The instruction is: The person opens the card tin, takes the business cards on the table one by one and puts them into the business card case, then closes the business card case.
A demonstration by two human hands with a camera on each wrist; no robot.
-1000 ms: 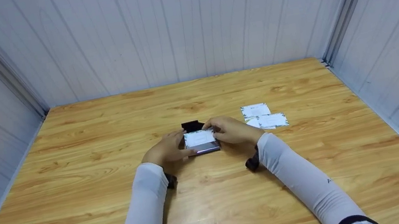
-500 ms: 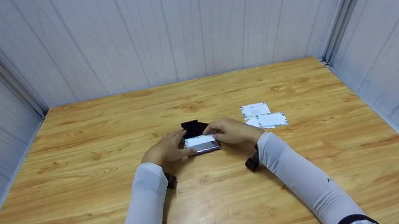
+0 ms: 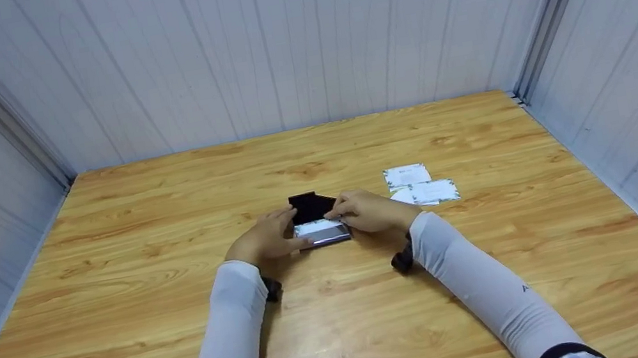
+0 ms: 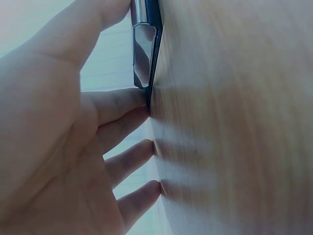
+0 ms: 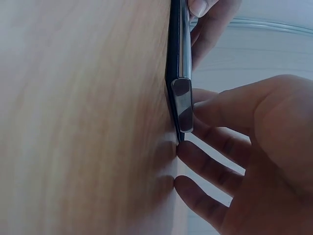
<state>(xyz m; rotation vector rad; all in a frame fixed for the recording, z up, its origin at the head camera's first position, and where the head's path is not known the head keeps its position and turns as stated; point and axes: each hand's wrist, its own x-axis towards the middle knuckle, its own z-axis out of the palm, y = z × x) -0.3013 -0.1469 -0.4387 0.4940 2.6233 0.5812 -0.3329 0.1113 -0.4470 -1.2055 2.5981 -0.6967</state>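
Note:
A flat card case [image 3: 329, 237] with a shiny metal front and a black flap [image 3: 309, 206] lies open on the table in the head view. A white card [image 3: 313, 226] with leafy corners sits partly inside it, its near part hidden under the metal front. My left hand [image 3: 262, 238] grips the case's left end, thumb at the front edge and forefinger at the back. At the card's far right edge my right hand [image 3: 375, 211] pinches it with thumb and forefinger. Both wrist views show the case's metal side [image 4: 143, 54] edge-on, with other fingertips resting on the table.
To the right of the hands lie several white cards, one apart at the back [image 3: 407, 176] and others overlapping in front [image 3: 434, 191]. Pale panel walls [image 3: 296, 40] enclose the wooden table [image 3: 344, 330] at the back and sides.
The white card has slid toward me, deeper under the metal front, and more of the black flap shows. The right fingertips moved slightly nearer with it; the left hand stayed in place.

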